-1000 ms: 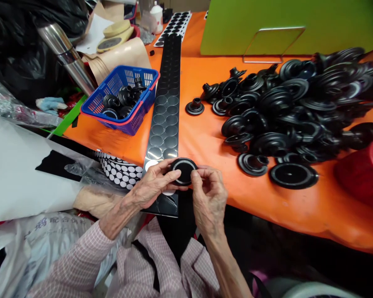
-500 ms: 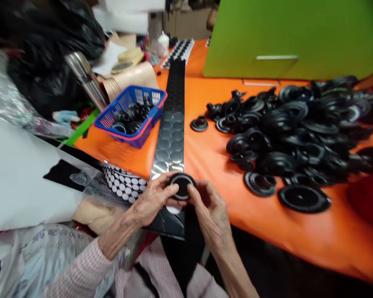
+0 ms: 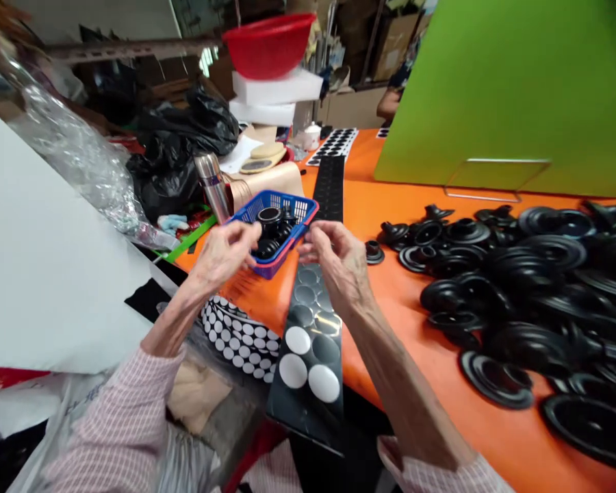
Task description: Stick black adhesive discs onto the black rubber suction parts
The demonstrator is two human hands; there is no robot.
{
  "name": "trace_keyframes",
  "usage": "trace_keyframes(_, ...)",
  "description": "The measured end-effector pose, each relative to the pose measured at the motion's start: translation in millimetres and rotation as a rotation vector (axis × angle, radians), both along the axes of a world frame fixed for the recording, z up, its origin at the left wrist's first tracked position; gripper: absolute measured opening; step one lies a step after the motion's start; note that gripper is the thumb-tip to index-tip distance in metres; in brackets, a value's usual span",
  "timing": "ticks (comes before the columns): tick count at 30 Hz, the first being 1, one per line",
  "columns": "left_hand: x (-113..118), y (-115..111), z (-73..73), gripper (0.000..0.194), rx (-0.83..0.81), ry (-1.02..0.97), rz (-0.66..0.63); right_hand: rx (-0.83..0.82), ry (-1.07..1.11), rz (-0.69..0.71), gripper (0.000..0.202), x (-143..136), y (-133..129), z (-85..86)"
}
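Note:
A blue plastic basket (image 3: pixel 308 207) with a pink rim stands on the orange table and holds several shiny black round parts. One black round part (image 3: pixel 270 216) with a pale ring lies on top in it. My left hand (image 3: pixel 224 252) is at the basket's near left side, fingers loosely bent and apart, nothing visible in them. My right hand (image 3: pixel 339 259) is by the basket's right rim, fingers loosely curled, apparently holding nothing. Between my arms lies a long black strip of round stickers (image 3: pixel 315 356), with white circles bared at its near end.
A heap of black flanged parts (image 3: pixel 523 267) covers the right of the table. A green board (image 3: pixel 493 89) stands behind it. Left are a steel flask (image 3: pixel 213 185) and a roll of white-dotted sheet (image 3: pixel 241 340). A person's arm (image 3: pixel 389 104) shows at the far side.
Both hands have moved forward from the strip's near end to the basket and let go of the black round part. A ringed part now tops the basket's contents. The view has tilted up.

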State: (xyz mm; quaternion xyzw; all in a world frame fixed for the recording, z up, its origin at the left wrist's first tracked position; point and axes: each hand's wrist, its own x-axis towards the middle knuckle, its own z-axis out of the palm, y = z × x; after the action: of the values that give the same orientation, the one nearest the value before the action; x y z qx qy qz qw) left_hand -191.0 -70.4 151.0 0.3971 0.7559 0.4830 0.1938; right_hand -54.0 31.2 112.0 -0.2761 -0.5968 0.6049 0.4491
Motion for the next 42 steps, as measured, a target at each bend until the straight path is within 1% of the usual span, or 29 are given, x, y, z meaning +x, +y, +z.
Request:
trace_keyframes(1, 8.0, -11.9, -16.3, 0.039, -0.099, -0.055, -0.074, 0.097, -0.128, -0.030, 0.023, 16.1, -8.1, -12.7)
trace_keyframes(2, 18.9, -24.0, -34.6, 0.038, -0.195, -0.157, -0.139, 0.184, -0.282, -0.064, 0.023, 34.6, -18.9, -27.6)
trace_keyframes(3, 31.8, -35.2, -53.0, 0.037, -0.294, -0.309, -0.192, 0.232, -0.403, -0.099, 0.023, 53.7, -31.8, -43.4)
trace_keyframes(4, 45.7, -44.5, -69.9, 0.038, -0.333, -0.463, -0.170, 0.247, -0.477, -0.113, 0.023, 71.7, -45.8, -58.8)
trace_keyframes(5, 59.5, -51.4, -84.0, 0.040, -0.330, -0.611, -0.131, 0.256, -0.508, -0.113, 0.023, 87.2, -60.0, -72.8)
trace_keyframes(6, 72.3, -55.7, -94.4, 0.043, -0.314, -0.754, -0.101, 0.270, -0.518, -0.109, 0.023, 99.5, -73.2, -84.3)
trace_keyframes(7, 83.4, -57.8, -101.0, 0.045, -0.286, -0.872, -0.073, 0.272, -0.517, -0.102, 0.023, 108.1, -84.8, -92.9)
trace_keyframes(8, 92.5, -58.0, -104.2, 0.045, -0.266, -0.960, -0.057, 0.271, -0.515, -0.100, 0.023, 113.2, -94.0, -98.6)
trace_keyframes(10, 104.3, -55.4, -104.0, 0.043, -0.239, -1.044, -0.040, 0.257, -0.517, -0.112, 0.026, 115.5, -104.5, -101.9)
trace_keyframes(12, 109.2, -52.3, -101.0, 0.041, -0.197, -1.063, -0.044, 0.232, -0.517, -0.141, 0.029, 112.7, -105.7, -98.6)
trace_keyframes(14, 110.0, -50.8, -100.6, 0.042, -0.130, -1.094, -0.093, 0.222, -0.505, -0.173, 0.029, 109.8, -102.0, -93.8)
trace_keyframes(17, 109.1, -50.8, -105.6, 0.039, -0.077, -1.123, -0.156, 0.239, -0.502, -0.204, 0.024, 107.9, -97.4, -90.2)
trace_keyframes(22, 109.5, -51.4, -115.6, 0.037, -0.067, -1.082, -0.148, 0.351, -0.515, -0.201, 0.020, 106.4, -97.0, -91.8)
trace_keyframes(24, 106.3, -54.1, -116.7, 0.041, -0.094, -1.076, -0.162, 0.348, -0.516, -0.221, 0.023, 109.1, -93.0, -90.8)
trace_keyframes(25, 103.0, -56.3, -115.9, 0.043, -0.126, -1.059, -0.171, 0.326, -0.523, -0.255, 0.024, 111.7, -89.9, -89.4)
trace_keyframes(26, 98.8, -59.0, -113.9, 0.043, -0.167, -1.011, -0.183, 0.302, -0.532, -0.299, 0.024, 114.9, -86.6, -87.7)
trace_keyframes(27, 93.9, -61.8, -110.4, 0.042, -0.208, -0.918, -0.177, 0.282, -0.537, -0.338, 0.025, 118.1, -83.9, -85.6)
trace_keyframes(28, 89.1, -64.2, -105.2, 0.040, -0.238, -0.773, -0.136, 0.275, -0.535, -0.360, 0.024, 121.1, -82.3, -83.2)
trace_keyframes(29, 84.9, -65.7, -98.5, 0.038, -0.249, -0.585, -0.064, 0.282, -0.524, -0.366, 0.024, 123.4, -82.3, -80.6)
trace_keyframes(30, 82.0, -65.9, -90.6, 0.035, -0.248, -0.393, 0.005, 0.301, -0.505, -0.359, 0.022, 124.8, -84.2, -77.9)
trace_keyframes(31, 80.8, -64.4, -82.0, 0.032, -0.243, -0.247, 0.038, 0.321, -0.487, -0.347, 0.022, 125.0, -87.9, -75.0)
trace_keyframes(32, 81.7, -61.0, -73.3, 0.028, -0.248, -0.183, 0.018, 0.341, -0.473, -0.335, 0.022, 124.2, -92.8, -72.0)
trace_keyframes(33, 84.6, -55.9, -65.2, 0.027, -0.267, -0.211, -0.059, 0.359, -0.463, -0.321, 0.023, 122.8, -98.1, -69.1)
trace_keyframes(35, 95.0, -41.7, -52.5, 0.024, -0.322, -0.464, -0.289, 0.374, -0.437, -0.271, 0.024, 120.5, -106.7, -63.6)
trace_keyframes(36, 101.7, -33.3, -48.2, 0.023, -0.336, -0.599, -0.367, 0.358, -0.413, -0.239, 0.022, 120.9, -108.8, -61.1)
trace_keyframes(37, 108.9, -24.7, -45.1, 0.020, -0.327, -0.691, -0.399, 0.312, -0.376, -0.219, 0.021, 123.2, -109.1, -59.0)
trace_keyframes(38, 116.2, -16.0, -42.9, 0.018, -0.308, -0.735, -0.418, 0.233, -0.329, -0.224, 0.023, 127.4, -107.9, -57.1)
trace_keyframes(40, 131.9, 0.9, -39.2, 0.014, -0.303, -0.721, -0.497, 0.010, -0.226, -0.299, 0.025, 141.1, -102.3, -54.9)
trace_keyframes(42, 150.6, 17.0, -34.6, 0.016, -0.368, -0.559, -0.659, -0.195, -0.136, -0.403, 0.023, 158.3, -94.7, -55.0)
